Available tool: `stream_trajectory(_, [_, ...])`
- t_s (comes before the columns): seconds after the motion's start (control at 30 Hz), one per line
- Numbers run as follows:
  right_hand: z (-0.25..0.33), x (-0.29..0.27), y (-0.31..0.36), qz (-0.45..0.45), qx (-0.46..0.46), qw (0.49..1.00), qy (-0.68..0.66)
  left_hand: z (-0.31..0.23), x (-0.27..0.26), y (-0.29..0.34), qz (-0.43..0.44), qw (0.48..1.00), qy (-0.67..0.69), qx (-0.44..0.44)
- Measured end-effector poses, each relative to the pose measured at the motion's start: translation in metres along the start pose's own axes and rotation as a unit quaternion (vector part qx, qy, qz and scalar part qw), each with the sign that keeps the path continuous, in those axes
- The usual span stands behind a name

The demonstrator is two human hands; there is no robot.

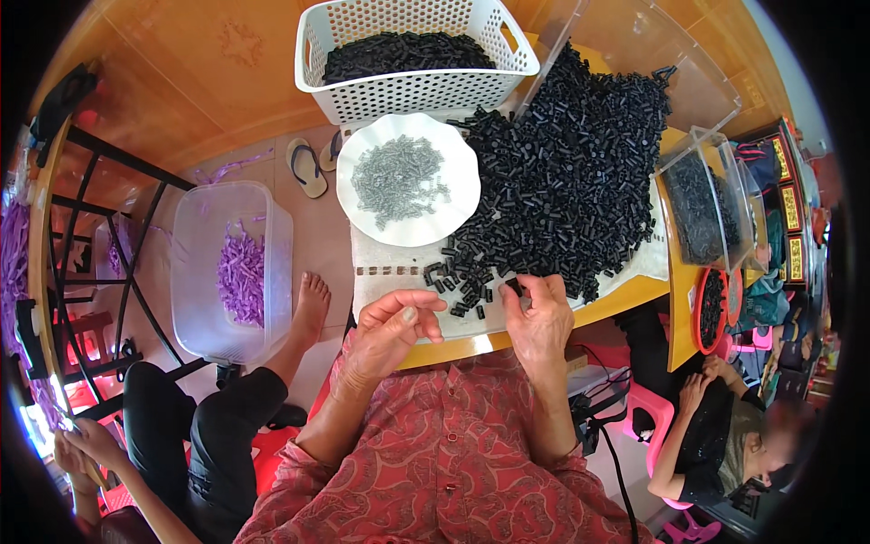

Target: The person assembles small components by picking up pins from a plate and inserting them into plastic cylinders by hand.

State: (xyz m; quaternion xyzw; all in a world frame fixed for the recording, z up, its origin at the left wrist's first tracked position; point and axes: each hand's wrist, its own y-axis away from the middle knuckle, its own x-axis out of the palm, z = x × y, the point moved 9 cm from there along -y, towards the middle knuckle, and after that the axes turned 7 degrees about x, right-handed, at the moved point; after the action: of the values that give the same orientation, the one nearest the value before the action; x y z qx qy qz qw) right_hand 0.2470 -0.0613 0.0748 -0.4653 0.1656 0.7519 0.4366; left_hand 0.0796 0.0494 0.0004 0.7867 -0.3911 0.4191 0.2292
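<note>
Loose short black plastic tubes [580,163] lie in a large heap on a white cloth [381,313] over the table. At the heap's near edge my right hand [542,326] has thumb and forefinger around a small black tube [514,286]. My left hand [388,337] is held above the table's near edge, fingers stretched loosely to the right and thumb apart; nothing shows in it, though its palm is partly hidden. Beyond it, a white scalloped plate [349,163] bears many small clear plastic pieces [399,177].
A white perforated basket [417,89] of black pieces stands at the back. Clear bins stand at right [702,204] and left [195,299], the left one holding purple strips [240,281]. Co-workers sit at left [204,426] and right [716,435]. A red basin [707,313] stands right.
</note>
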Motion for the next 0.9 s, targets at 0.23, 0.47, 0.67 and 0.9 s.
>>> stream_trajectory(0.23, [0.003,0.008,-0.002,0.018,-0.018,1.0,0.004,-0.002,-0.001,0.001,0.002,1.0,-0.009,0.004])
stream_trajectory(0.47, [0.027,0.017,0.005,0.14,0.002,0.956,-0.259,0.0,0.001,0.004,-0.007,1.0,0.007,-0.014])
stream_trajectory(0.67, [0.063,0.026,0.014,0.184,-0.088,0.917,-0.344,0.0,-0.001,0.003,-0.025,1.0,-0.003,-0.011])
stream_trajectory(0.9, [0.089,0.028,0.024,0.19,-0.156,0.92,-0.305,0.004,-0.004,0.006,-0.059,0.996,-0.066,-0.022])
